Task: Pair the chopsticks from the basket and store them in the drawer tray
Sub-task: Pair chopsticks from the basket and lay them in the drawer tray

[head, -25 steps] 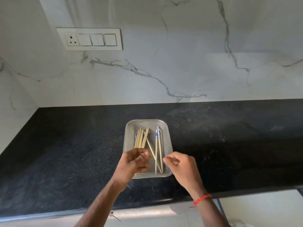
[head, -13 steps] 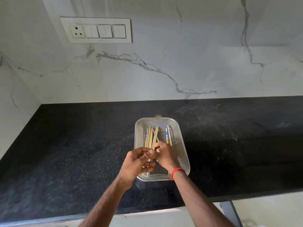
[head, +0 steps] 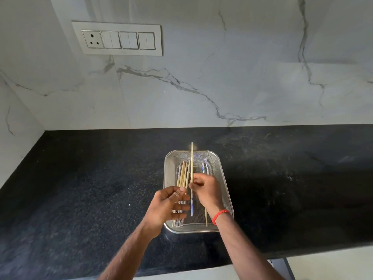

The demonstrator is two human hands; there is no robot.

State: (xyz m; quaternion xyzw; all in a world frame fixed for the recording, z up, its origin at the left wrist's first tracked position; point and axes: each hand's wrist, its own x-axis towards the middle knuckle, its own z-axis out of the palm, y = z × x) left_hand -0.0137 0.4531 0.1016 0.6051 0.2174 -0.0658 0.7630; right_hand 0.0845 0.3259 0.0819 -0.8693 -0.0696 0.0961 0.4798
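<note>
A steel mesh basket (head: 220, 174) sits on the black counter with several pale chopsticks that have blue-patterned ends. My right hand (head: 205, 190) pinches one chopstick (head: 192, 158) near its middle and holds it above the basket; its plain tip reaches past the far rim. My left hand (head: 167, 205) hovers over the basket's near left part with curled fingers around a bundle of chopsticks (head: 182, 174). Two more chopsticks (head: 204, 168) lie along the basket's right side. No drawer tray is in view.
The black granite counter (head: 90, 188) stretches left and right of the basket. A marble wall with a switch panel (head: 119, 38) stands behind. The counter's front edge runs below my forearms.
My right hand has lifted a single chopstick out of the pile and raised it lengthwise above the basket. The left hand stayed on the bundle at the left.
</note>
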